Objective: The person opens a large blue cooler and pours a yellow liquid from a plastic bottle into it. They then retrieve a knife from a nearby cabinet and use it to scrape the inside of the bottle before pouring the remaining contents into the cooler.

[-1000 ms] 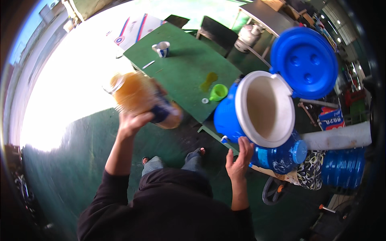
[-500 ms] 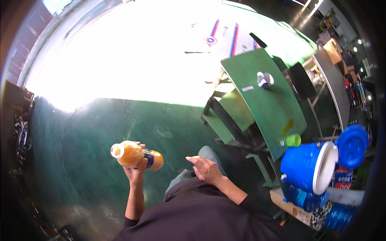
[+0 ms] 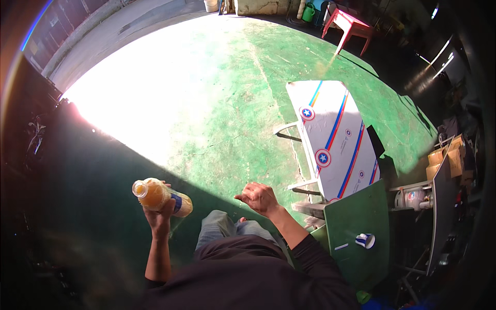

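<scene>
My left hand [image 3: 159, 216] is wrapped round a clear bottle [image 3: 155, 194] of orange drink with a dark blue label. The bottle leans, its round mouth toward the upper left, and no cap shows on it. To the right, in front of my body, my right hand [image 3: 260, 199] is raised with its fingers curled in and the thumb side toward the left. Whether those curled fingers hold something small is hidden. Neither hand touches a table.
A green table [image 3: 356, 219] at the lower right bears a white and blue paper cup [image 3: 365, 240]. Beyond it stands a white table [image 3: 333, 129] with red and blue stripes. Farther off are a red stool [image 3: 349, 26] and cardboard boxes [image 3: 448, 159]. Sunlight covers much green floor [image 3: 232, 119].
The view has moved forward: the green table and cup sit lower, and the striped table shows whole. The blue cooler has left view. My right hand's fingers are more curled; the left keeps the bottle.
</scene>
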Action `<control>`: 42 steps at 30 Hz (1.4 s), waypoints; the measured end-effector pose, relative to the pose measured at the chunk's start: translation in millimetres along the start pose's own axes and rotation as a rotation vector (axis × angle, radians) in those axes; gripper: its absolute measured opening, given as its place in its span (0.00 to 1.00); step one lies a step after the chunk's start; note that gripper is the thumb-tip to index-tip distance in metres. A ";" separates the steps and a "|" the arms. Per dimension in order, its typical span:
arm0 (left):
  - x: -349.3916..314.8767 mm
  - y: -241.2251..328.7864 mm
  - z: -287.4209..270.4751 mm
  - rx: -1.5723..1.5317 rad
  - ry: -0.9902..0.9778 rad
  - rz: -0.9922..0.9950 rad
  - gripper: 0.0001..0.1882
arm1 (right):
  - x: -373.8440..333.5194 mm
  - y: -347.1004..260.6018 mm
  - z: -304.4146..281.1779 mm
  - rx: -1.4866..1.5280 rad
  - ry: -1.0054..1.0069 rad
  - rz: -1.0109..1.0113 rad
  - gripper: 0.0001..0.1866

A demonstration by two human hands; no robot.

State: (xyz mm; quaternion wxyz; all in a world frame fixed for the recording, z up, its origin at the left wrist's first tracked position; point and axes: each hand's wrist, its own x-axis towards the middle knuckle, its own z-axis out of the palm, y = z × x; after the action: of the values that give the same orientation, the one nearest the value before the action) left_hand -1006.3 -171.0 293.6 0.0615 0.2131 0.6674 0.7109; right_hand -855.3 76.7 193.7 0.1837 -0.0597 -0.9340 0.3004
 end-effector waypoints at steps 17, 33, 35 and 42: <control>700.9 -189.3 480.2 -0.144 -0.563 -0.142 0.35 | 199.7 471.3 45.0 1.041 -0.158 2.065 0.37; 1088.8 -282.5 1120.0 -0.431 -0.892 -0.195 0.32 | 660.6 1069.2 -465.2 0.814 0.683 0.943 0.27; 1116.5 -303.0 1209.9 -0.389 -0.951 -0.137 0.39 | 726.3 1133.8 -534.3 0.491 0.546 0.815 0.38; 1137.2 -302.2 1565.6 -0.414 -1.448 -0.243 0.38 | 808.9 1303.7 -691.7 0.202 0.815 0.751 0.44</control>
State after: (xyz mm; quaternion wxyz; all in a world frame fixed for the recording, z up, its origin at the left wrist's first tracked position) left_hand -1488.1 1727.2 278.7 0.6004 0.5354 0.3322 0.4925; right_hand -1340.2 1688.3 202.2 0.4148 -0.4814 -0.6689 0.3857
